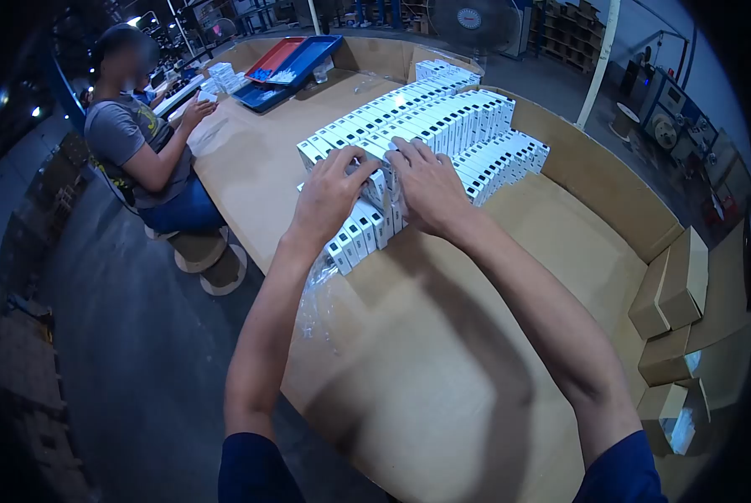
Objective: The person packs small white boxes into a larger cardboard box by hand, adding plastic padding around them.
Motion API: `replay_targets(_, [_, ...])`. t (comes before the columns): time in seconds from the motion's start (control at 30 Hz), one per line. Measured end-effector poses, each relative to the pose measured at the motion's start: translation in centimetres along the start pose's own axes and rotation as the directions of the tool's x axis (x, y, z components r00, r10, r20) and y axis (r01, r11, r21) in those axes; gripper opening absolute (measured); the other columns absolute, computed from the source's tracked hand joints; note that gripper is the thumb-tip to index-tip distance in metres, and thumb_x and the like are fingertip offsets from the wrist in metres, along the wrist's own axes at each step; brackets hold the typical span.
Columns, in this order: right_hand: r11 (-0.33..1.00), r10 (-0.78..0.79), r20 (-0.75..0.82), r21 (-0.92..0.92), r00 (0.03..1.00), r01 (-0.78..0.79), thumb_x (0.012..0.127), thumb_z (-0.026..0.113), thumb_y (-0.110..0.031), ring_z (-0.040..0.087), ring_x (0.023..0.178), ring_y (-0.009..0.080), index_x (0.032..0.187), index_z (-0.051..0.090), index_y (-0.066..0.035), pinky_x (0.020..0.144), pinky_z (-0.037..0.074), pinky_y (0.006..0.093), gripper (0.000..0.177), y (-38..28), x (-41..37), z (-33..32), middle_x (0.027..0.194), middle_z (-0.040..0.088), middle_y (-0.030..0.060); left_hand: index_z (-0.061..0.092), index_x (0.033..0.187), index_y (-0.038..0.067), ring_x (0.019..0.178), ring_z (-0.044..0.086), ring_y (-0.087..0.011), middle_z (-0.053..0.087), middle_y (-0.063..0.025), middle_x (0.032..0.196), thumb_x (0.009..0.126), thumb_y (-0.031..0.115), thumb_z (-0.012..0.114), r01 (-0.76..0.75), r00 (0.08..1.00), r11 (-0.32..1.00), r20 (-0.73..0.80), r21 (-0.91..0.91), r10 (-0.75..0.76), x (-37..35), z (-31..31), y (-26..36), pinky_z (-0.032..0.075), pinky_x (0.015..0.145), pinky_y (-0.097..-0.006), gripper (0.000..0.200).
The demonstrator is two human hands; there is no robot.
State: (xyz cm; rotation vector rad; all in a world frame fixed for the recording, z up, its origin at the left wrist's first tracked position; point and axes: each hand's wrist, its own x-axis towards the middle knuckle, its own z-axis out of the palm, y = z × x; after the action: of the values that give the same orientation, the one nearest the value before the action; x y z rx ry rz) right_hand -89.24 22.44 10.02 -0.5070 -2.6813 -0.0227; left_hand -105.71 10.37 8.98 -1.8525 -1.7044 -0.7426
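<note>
Rows of small white boxes [401,113] with dark square marks stand on edge, packed tightly and stacked in layers on the cardboard-covered table [426,335]. At the near end of the stack, my left hand [335,189] has its bent fingers and thumb closed on a white box at the top layer. Just to its right, my right hand [426,184] curls its fingers over the top boxes and the near face. The palms hide part of what they grip. A lower row of white boxes [361,235] shows below and between my hands.
Clear plastic film [317,293] lies by the table's left edge. Red [277,57] and blue [296,71] trays stand at the far end. A co-worker [149,134] sits at left. Cardboard walls [593,180] edge the far and right sides, with open cardboard boxes [673,281] at right.
</note>
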Motion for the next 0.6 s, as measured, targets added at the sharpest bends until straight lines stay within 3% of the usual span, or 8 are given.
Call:
replay_targets(0.2, [1.0, -0.002, -0.023, -0.003, 1.0, 0.002, 0.081, 0.075, -0.01, 0.043, 0.144, 0.0373, 0.133, 0.054, 0.001, 0.109, 0.043, 0.0589, 0.058, -0.4, -0.1, 0.3, 0.154, 0.044, 0.0198, 0.07, 0.12, 0.013, 0.111, 0.063, -0.0284, 0.063, -0.0076, 0.118, 0.081, 0.003, 0.079, -0.001, 1.0, 1.0, 0.011, 0.009, 0.001, -0.1, -0.7, 0.5, 0.052, 0.096, -0.0437, 0.042])
replay_targets(0.3, [1.0, 0.027, 0.05, -0.005, 0.998, -0.026, 0.077, 0.077, -0.005, 0.04, 0.145, 0.0374, 0.143, 0.046, 0.0, 0.11, 0.042, 0.0558, 0.074, -0.4, 0.2, -0.2, 0.156, 0.042, 0.0203, 0.07, 0.117, 0.012, 0.112, 0.063, -0.0295, 0.063, -0.008, 0.117, 0.08, 0.002, 0.079, 0.013, 1.0, 0.999, 0.017, 0.029, -0.014, -0.6, -1.9, 1.4, 0.052, 0.096, -0.0438, 0.04])
replay_targets(0.4, [0.999, 0.044, -0.033, -0.012, 0.999, -0.044, 0.076, 0.076, -0.001, 0.038, 0.147, 0.0383, 0.148, 0.043, -0.001, 0.112, 0.042, 0.055, 0.079, -0.7, 0.0, -0.2, 0.158, 0.04, 0.021, 0.068, 0.112, 0.01, 0.112, 0.063, -0.0322, 0.064, -0.0103, 0.118, 0.077, -0.002, 0.079, 0.034, 0.999, 0.999, -0.022, -0.002, -0.034, -1.6, -3.0, 2.4, 0.052, 0.095, -0.0443, 0.039])
replay_targets(0.5, [0.992, 0.067, -0.1, 0.111, 0.993, -0.055, 0.08, 0.071, 0.0, 0.037, 0.148, 0.0394, 0.154, 0.038, -0.005, 0.112, 0.042, 0.053, 0.081, -0.5, -2.3, -2.6, 0.159, 0.039, 0.0224, 0.066, 0.107, 0.005, 0.113, 0.062, -0.0338, 0.063, -0.0117, 0.117, 0.072, -0.007, 0.079, 0.044, 0.996, 0.997, -0.079, -0.069, -0.049, -2.8, -3.9, 4.4, 0.051, 0.096, -0.0455, 0.039])
replay_targets(0.53, [0.98, 0.102, -0.124, 0.183, 0.987, -0.078, 0.085, 0.064, 0.0, 0.041, 0.145, 0.0406, 0.157, 0.036, -0.007, 0.114, 0.041, 0.0514, 0.077, -0.3, -3.7, -3.3, 0.157, 0.042, 0.0233, 0.066, 0.106, 0.005, 0.114, 0.062, -0.0341, 0.063, -0.0115, 0.117, 0.071, -0.008, 0.078, 0.046, 0.993, 0.993, -0.1, -0.112, -0.057, -3.1, -4.0, 5.4, 0.05, 0.096, -0.0461, 0.039])
replay_targets(0.6, [0.903, 0.136, -0.116, 0.422, 0.984, -0.075, 0.087, 0.059, 0.001, 0.044, 0.142, 0.0421, 0.156, 0.038, -0.007, 0.115, 0.039, 0.0526, 0.072, 0.4, -7.4, -5.6, 0.154, 0.045, 0.0245, 0.063, 0.103, 0.002, 0.115, 0.061, -0.0363, 0.061, -0.0134, 0.115, 0.068, -0.014, 0.076, -0.006, 0.985, 0.979, -0.172, -0.204, -0.029, -3.4, -4.0, 7.8, 0.05, 0.097, -0.0487, 0.04])
